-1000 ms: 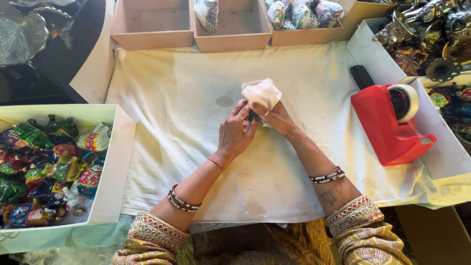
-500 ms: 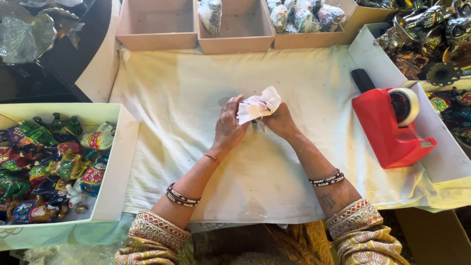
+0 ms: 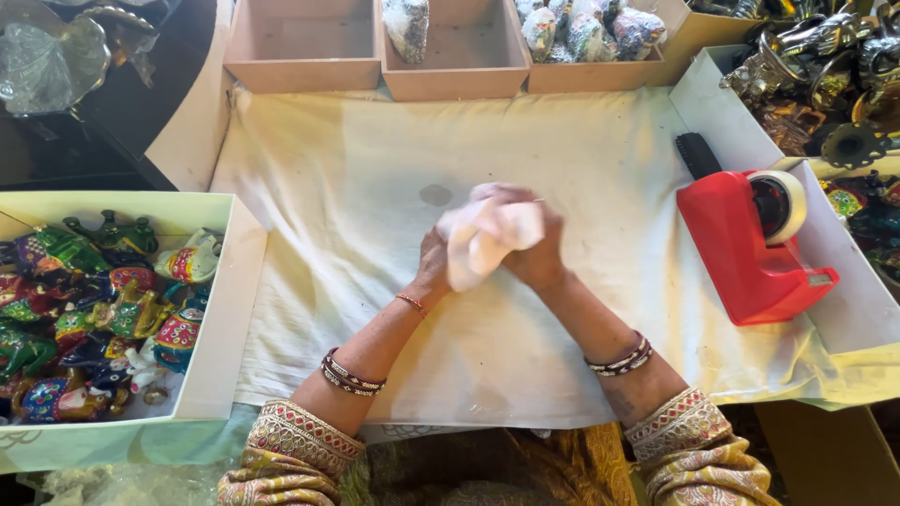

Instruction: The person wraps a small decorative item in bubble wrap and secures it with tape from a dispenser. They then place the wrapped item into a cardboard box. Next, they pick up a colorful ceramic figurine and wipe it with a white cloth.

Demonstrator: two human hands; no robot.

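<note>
Both my hands meet over the middle of a cream cloth point(image 3: 356, 187) that covers the table. Between them is a small bundle wrapped in white paper point(image 3: 483, 239). My left hand point(image 3: 433, 267) presses against the bundle's left side, mostly hidden behind the paper. My right hand point(image 3: 534, 248) curls over its top and right side, fingers closed round it. What the paper holds is hidden.
A white box point(image 3: 220, 309) of colourful painted figurines stands at the left. A red tape dispenser point(image 3: 745, 248) sits at the right by a white tray point(image 3: 698, 89) of metal figurines. Three tan boxes point(image 3: 300, 70) line the far edge, two holding wrapped bundles.
The bundle has been turned and gathered tighter between my hands. My right hand has come over its top, and both hands have shifted slightly nearer to me.
</note>
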